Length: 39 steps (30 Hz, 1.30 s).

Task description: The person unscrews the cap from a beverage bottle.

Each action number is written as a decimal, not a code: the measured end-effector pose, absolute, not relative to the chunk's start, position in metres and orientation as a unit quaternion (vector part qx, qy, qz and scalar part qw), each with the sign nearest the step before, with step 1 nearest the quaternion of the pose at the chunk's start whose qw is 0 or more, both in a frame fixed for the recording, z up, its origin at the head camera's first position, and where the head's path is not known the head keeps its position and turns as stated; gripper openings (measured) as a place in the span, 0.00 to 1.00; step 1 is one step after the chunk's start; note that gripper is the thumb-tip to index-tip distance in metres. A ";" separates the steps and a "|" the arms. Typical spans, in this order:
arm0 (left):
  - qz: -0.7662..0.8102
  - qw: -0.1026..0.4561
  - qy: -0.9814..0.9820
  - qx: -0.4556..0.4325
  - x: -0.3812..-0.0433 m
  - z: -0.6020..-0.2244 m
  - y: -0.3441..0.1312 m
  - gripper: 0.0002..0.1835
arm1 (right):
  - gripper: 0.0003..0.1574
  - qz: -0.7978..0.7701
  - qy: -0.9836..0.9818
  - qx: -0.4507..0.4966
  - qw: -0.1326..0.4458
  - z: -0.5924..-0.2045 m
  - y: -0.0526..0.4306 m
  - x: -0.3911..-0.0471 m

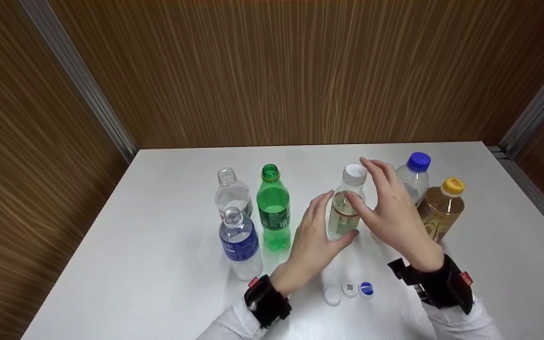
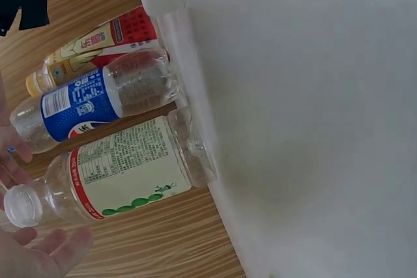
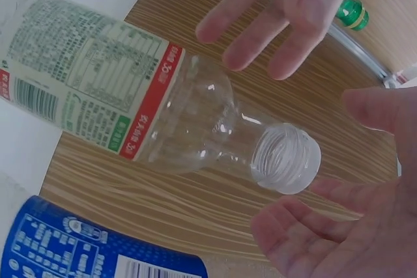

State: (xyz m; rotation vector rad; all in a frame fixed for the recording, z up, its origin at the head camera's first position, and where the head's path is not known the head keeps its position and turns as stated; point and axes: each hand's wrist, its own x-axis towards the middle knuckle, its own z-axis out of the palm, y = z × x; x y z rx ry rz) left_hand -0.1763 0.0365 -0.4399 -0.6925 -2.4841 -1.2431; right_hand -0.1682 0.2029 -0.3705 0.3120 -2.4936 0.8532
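A clear bottle with a pale label and a white cap (image 1: 355, 174) stands upright between the two hands. My left hand (image 1: 312, 238) is to its left, with thumb and fingers spread beside the body. To the right, my right hand (image 1: 395, 215) has its fingers apart near the neck. Neither hand grips the bottle (image 3: 98, 76); in the right wrist view there is a gap between the right thumb and the cap (image 3: 287, 159). Whether a fingertip touches it I cannot tell. In the left wrist view, the left hand (image 2: 45, 252) is just below the bottle's neck.
Left of the hands stand uncapped bottles: a green one (image 1: 274, 208), a clear one (image 1: 233, 193) and a blue-labelled one (image 1: 240, 243). At right are a blue-capped bottle (image 1: 416, 174) and a yellow-capped one (image 1: 444, 208). Loose caps (image 1: 332, 296) lie in front. A wood-grain panel (image 1: 272, 75) rises behind.
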 end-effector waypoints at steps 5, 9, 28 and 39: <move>-0.442 0.124 -0.857 -0.233 -0.180 -0.438 0.046 0.47 | 0.45 0.321 -0.911 0.109 0.237 -0.365 0.203 -0.173; -0.445 0.112 -0.860 -0.222 -0.185 -0.439 0.050 0.47 | 0.45 0.325 -0.910 0.106 0.235 -0.366 0.203 -0.177; -0.419 0.106 -0.875 -0.217 -0.194 -0.443 0.051 0.45 | 0.38 0.315 -0.913 0.115 0.234 -0.373 0.192 -0.177; -0.417 0.113 -0.876 -0.213 -0.194 -0.443 0.049 0.44 | 0.32 0.296 -0.908 0.128 0.266 -0.374 0.188 -0.175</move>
